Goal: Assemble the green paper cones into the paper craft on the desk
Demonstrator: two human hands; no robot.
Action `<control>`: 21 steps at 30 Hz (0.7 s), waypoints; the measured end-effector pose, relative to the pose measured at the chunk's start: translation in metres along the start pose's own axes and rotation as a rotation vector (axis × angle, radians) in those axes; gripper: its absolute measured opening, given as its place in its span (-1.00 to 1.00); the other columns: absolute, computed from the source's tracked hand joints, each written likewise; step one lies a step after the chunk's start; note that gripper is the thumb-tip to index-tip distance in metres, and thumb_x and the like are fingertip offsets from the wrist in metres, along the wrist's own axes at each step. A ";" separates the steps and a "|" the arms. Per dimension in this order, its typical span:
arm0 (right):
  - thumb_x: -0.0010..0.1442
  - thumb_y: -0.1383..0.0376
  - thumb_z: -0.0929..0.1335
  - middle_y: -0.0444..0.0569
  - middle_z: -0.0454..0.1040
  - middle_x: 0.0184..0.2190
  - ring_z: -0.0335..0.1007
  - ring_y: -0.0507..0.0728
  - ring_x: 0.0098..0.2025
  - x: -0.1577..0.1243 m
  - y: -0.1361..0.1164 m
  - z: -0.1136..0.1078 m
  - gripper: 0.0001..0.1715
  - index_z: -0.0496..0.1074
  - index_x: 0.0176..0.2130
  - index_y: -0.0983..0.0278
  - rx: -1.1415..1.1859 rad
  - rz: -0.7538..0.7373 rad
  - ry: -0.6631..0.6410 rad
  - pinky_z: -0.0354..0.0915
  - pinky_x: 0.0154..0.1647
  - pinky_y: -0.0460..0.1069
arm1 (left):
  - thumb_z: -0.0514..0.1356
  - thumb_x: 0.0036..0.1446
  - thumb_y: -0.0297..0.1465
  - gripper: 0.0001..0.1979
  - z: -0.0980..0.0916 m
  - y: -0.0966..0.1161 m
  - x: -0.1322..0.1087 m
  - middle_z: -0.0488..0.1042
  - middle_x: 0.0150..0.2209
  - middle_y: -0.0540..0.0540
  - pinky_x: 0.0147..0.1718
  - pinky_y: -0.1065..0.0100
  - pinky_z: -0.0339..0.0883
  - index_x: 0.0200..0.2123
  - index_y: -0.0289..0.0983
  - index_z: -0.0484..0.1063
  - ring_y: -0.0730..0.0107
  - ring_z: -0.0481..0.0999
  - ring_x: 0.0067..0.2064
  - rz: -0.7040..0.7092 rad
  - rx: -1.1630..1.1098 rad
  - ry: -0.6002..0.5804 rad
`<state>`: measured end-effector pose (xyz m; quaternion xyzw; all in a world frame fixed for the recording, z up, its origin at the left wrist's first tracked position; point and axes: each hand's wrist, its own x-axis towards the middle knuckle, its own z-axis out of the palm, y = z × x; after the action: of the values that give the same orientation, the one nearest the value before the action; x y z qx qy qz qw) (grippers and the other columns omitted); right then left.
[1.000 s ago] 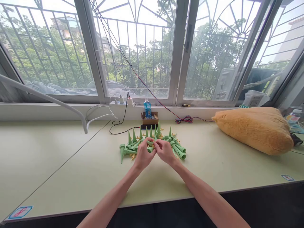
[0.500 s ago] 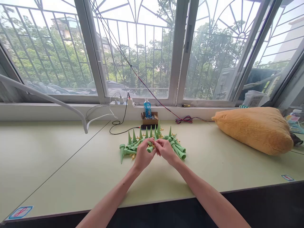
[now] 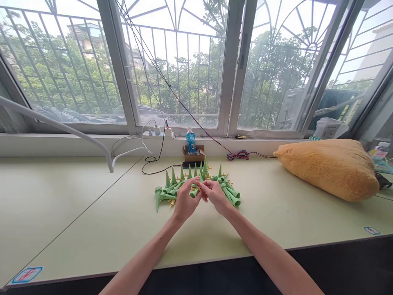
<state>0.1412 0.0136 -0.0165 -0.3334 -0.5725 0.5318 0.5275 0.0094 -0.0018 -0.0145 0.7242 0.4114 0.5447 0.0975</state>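
Note:
My left hand (image 3: pixel 186 199) and my right hand (image 3: pixel 215 194) meet at the fingertips over a cluster of green plant-watering spikes. Both are closed in a pinch around a small yellow valve piece (image 3: pixel 198 189), mostly covered by the fingers. Just below it, between the hands, the open end of a green spike (image 3: pixel 193 193) shows; whether it is held or lies on the table I cannot tell. Behind the hands a row of green cones (image 3: pixel 181 172) points upward. More green spikes lie on their sides to the left (image 3: pixel 167 196) and right (image 3: pixel 232 196), with yellow pieces (image 3: pixel 172 203) among them.
Behind the spikes lie a black phone (image 3: pixel 188 164) on a cable and a small cardboard box (image 3: pixel 198 155) with a blue bottle (image 3: pixel 190 141). An orange plush cushion (image 3: pixel 328 170) occupies the right. A white bent tube (image 3: pixel 76 130) reaches in from the left. Coiled wires (image 3: pixel 238 155) lie near the window.
The hands stay in the same place with only a slight shift of the fingers around the small yellow piece. The surrounding things have not moved.

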 end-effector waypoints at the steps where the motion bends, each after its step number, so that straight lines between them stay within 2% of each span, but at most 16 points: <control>1: 0.06 0.01 0.40 -0.16 0.35 -0.65 0.13 -0.06 -0.67 0.000 0.000 0.000 -0.60 0.39 -0.44 0.31 0.005 0.006 0.000 0.06 -0.65 -0.11 | 0.20 0.04 -0.49 -0.84 0.000 0.000 0.000 0.51 -0.04 -0.10 -0.09 0.17 0.45 -0.27 -0.19 0.40 0.22 0.52 -0.01 0.001 0.005 0.004; 11: -0.08 -0.07 0.46 -0.12 0.40 -0.60 0.12 -0.07 -0.65 -0.002 -0.007 0.000 -0.49 0.37 -0.45 0.32 0.133 0.113 -0.040 0.06 -0.61 -0.11 | 0.19 0.02 -0.51 -0.84 -0.001 0.004 -0.001 0.50 -0.04 -0.11 -0.09 0.19 0.46 -0.28 -0.20 0.41 0.22 0.49 0.04 0.005 -0.012 0.016; 16: -0.07 -0.01 0.48 -0.10 0.43 -0.58 0.13 -0.08 -0.65 -0.001 -0.005 -0.002 -0.53 0.38 -0.45 0.34 0.218 0.147 -0.078 0.06 -0.61 -0.11 | 0.18 0.02 -0.52 -0.84 -0.001 0.005 -0.001 0.50 -0.04 -0.10 -0.11 0.22 0.46 -0.30 -0.20 0.41 0.23 0.49 0.04 0.007 -0.010 0.019; 21: -0.04 0.03 0.48 -0.11 0.41 -0.59 0.15 -0.08 -0.64 -0.002 -0.005 -0.002 -0.57 0.39 -0.43 0.34 0.210 0.162 -0.061 0.08 -0.61 -0.12 | 0.19 0.01 -0.51 -0.83 -0.001 0.004 -0.001 0.49 -0.04 -0.11 -0.09 0.20 0.45 -0.27 -0.20 0.41 0.22 0.50 0.00 0.004 -0.003 0.020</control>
<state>0.1444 0.0117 -0.0127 -0.3055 -0.5006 0.6395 0.4971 0.0100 -0.0052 -0.0122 0.7193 0.4103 0.5528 0.0934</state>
